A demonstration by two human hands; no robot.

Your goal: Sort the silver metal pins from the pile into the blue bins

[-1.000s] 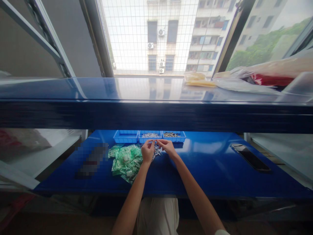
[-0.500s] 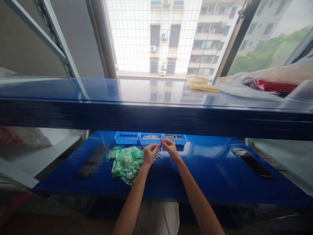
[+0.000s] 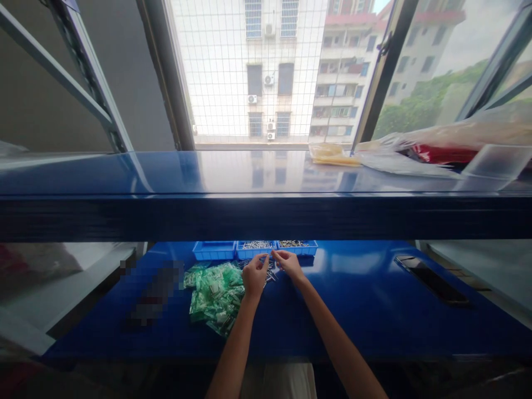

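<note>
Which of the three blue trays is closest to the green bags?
The leftmost blue tray, just behind the green bags; the other two sit further right and hold metal pieces.

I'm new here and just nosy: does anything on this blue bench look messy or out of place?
Only mildly. Small metal pins lie loose on the table between the left hand and right hand, outside the trays; green packets sit in an untidy heap further left. Nothing looks damaged.
</note>
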